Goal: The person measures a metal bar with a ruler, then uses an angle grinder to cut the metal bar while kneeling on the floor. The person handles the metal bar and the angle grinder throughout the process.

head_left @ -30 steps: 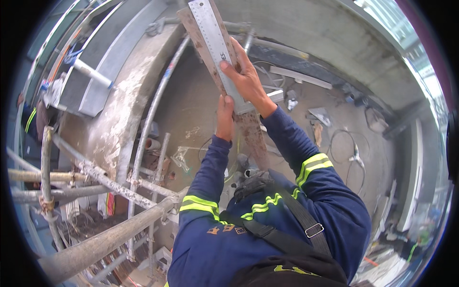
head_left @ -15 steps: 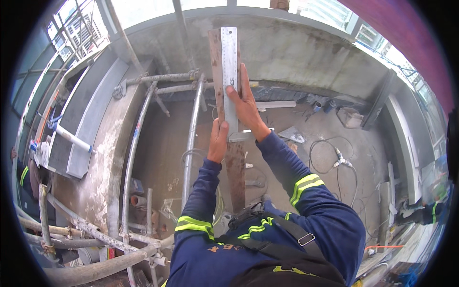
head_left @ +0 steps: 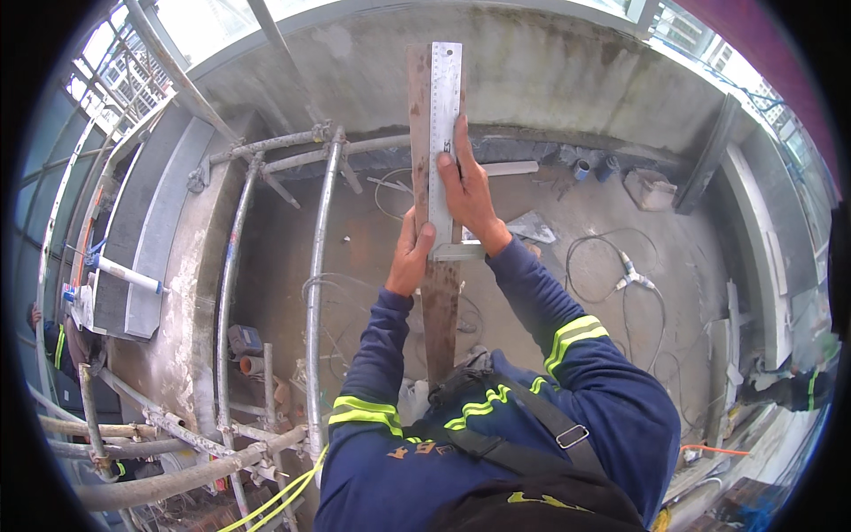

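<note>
A long brown-stained board (head_left: 441, 310) points away from my body, its near end by my waist. Flat along its far part lies a metal try square (head_left: 446, 89), the stock crossing the board near my wrists. My right hand (head_left: 472, 195) clasps the square and the board's right edge, its thumb pressed on the blade and fingers stretched along the side. On the left edge, lower down, my left hand (head_left: 409, 255) grips the board, thumb on top near the blade; its fingers are partly hidden underneath.
Scaffold tubes (head_left: 324, 266) stand close on my left, beside a concrete ledge (head_left: 191, 293) carrying a sealant tube (head_left: 128, 273). A cable with a white splitter (head_left: 632, 278) lies on the floor at right. A concrete wall (head_left: 550, 89) rises ahead. Another person (head_left: 64, 341) is at far left.
The view has shifted, so the scaffold appears farther left. My hands, the board and the square sit slightly farther right in the picture, with the grip much the same.
</note>
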The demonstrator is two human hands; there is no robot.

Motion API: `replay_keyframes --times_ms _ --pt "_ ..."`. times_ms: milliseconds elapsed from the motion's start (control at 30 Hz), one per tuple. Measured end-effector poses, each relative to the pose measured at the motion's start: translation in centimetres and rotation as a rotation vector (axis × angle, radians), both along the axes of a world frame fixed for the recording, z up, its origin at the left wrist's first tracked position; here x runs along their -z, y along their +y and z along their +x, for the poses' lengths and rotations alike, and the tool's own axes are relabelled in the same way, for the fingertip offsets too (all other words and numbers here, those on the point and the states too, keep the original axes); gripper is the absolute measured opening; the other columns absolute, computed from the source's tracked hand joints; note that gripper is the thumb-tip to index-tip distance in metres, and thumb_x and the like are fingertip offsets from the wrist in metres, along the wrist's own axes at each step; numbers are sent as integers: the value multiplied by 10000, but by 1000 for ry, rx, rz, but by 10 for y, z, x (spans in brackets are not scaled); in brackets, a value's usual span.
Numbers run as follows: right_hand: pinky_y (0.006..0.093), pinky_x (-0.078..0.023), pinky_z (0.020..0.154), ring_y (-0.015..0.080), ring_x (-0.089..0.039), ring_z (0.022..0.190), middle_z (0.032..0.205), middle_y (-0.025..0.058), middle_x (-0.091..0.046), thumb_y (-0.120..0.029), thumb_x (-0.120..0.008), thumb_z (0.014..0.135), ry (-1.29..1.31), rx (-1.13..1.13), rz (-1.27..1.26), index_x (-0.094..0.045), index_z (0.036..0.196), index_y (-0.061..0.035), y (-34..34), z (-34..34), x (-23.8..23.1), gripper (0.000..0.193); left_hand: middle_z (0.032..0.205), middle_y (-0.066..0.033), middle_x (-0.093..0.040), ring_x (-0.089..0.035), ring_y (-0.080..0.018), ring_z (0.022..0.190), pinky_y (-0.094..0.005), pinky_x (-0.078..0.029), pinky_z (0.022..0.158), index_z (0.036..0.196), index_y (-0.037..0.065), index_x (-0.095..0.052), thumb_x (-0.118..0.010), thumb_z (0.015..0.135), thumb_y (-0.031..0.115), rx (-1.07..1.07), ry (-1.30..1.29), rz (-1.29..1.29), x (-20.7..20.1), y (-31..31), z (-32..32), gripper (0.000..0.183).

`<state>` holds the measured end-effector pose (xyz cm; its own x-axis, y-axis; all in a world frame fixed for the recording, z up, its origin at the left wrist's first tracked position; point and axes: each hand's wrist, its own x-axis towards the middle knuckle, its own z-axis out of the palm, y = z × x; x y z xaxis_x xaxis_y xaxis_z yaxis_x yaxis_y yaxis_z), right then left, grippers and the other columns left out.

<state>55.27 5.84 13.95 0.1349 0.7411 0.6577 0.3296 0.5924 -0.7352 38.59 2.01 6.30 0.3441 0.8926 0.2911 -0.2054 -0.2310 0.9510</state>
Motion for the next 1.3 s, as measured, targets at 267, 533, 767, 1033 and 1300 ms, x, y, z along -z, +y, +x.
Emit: replay_keyframes --times_ms 267,533,767,1033,1300 --pt "390 -539 1017 296 -707 1208 1387 298 -679 -201 -505 1138 18 46 39 -184 1752 -120 -3 44 4 698 1442 -71 -564 -501 -164 1332 -335 -380 1170 1581 42 -447 -570 1143 333 42 -38 -107 -1 -7 43 541" --pt "369 -486 1093 259 -621 1322 1526 253 -593 -223 -505 1147 104 8 -18 -175 1755 -138 -10 57 4 697 1305 -39 -597 -521 -135 1211 -309 -419 1080 1410 39 -573 -492 1152 336 -4 -39 -144 -9 -9 59 401" --pt "362 -472 1106 246 -589 1358 1533 241 -581 -230 -498 1150 134 22 -46 -183 1753 -156 -4 65 7 685 1241 -18 -647 -572 -132 1153 -314 -438 1042 1306 55 -667 -516 1132 389 -52 -66 -209 -42 18 74 406" --pt "338 -379 1208 227 -432 1515 1737 172 -380 -230 -498 1161 197 -49 -135 -186 1749 -124 -14 76 -3 675 1185 -25 -684 -617 -139 1066 -302 -484 941 1310 39 -685 -590 1098 396 -66 20 -309 -57 38 92 426" --pt "326 -393 1194 200 -472 1468 1700 160 -445 -232 -514 1158 217 -37 -171 -193 1751 -153 -13 90 -1 679 1096 -61 -687 -610 -155 1004 -326 -488 893 1176 5 -684 -591 1083 431 -147 122 -289 -83 57 119 446"
